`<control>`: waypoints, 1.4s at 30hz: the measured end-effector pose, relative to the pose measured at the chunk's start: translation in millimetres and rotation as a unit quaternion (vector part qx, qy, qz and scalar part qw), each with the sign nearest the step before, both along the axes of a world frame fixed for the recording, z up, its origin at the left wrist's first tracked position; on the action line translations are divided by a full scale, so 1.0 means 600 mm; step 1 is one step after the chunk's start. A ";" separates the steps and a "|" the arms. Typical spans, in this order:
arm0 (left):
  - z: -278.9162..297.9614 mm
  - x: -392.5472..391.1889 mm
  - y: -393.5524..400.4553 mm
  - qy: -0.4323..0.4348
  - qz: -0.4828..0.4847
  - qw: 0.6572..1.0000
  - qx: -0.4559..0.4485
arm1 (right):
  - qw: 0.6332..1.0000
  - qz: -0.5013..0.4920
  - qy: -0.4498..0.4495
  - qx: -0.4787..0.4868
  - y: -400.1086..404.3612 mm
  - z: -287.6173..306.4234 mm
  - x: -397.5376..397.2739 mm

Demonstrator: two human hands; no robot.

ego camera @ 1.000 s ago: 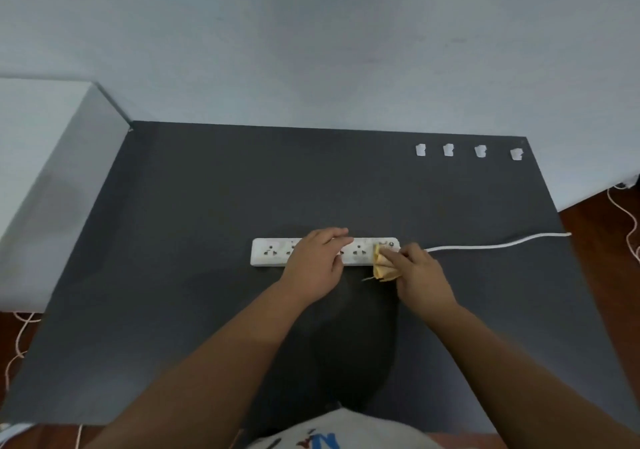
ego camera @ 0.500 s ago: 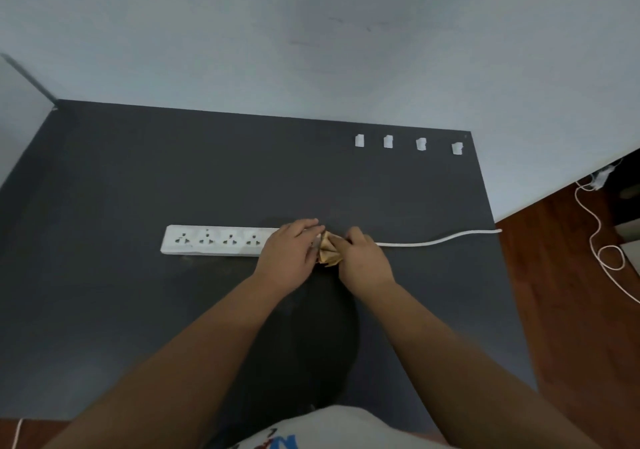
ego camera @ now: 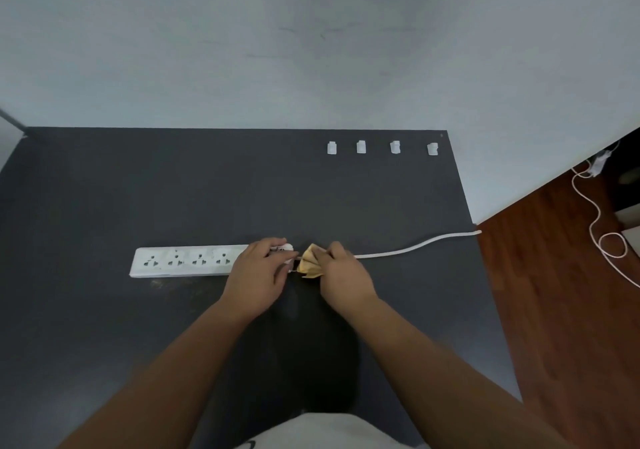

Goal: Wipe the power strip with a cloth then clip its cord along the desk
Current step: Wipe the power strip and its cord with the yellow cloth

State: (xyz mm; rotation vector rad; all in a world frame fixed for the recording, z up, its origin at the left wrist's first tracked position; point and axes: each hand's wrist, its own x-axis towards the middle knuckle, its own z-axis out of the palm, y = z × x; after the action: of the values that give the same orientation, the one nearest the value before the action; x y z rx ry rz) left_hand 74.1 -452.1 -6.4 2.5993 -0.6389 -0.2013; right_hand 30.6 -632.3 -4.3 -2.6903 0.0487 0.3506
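Now the left hand [ego camera: 258, 275] pins the power strip [ego camera: 183, 261] running lengthwise leftward, while the right hand [ego camera: 341, 275] pinches the cloth [ego camera: 309, 265] where the cord [ego camera: 415, 247] trails rightward.

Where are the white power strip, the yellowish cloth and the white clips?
white power strip [ego camera: 183, 261], head view, socket face.
yellowish crumpled cloth [ego camera: 309, 264], head view, folded middle.
four white clips [ego camera: 361, 147], head view, second from left.

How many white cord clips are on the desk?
4. They stand in one row near the back right edge of the desk: first clip, second clip, third clip, fourth clip, nearest the right corner. None seems hidden.
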 end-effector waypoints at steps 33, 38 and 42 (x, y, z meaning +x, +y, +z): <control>-0.001 0.001 -0.015 0.006 0.017 1.000 0.007 | 0.922 -0.377 -0.011 -0.088 -0.367 -0.010 -0.053; -0.001 0.002 -0.018 0.016 0.025 1.000 0.004 | 0.942 -0.328 -0.010 -0.072 -0.258 -0.007 -0.032; -0.001 0.003 -0.021 0.024 0.033 0.999 0.011 | 0.975 -0.215 0.002 -0.052 -0.133 0.000 -0.027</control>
State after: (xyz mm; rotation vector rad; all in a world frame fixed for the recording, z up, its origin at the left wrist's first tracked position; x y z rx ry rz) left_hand 75.6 -464.8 -6.8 2.6230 -0.5363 -0.2493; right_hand 14.6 -712.1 -4.1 -2.6837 0.6553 0.2215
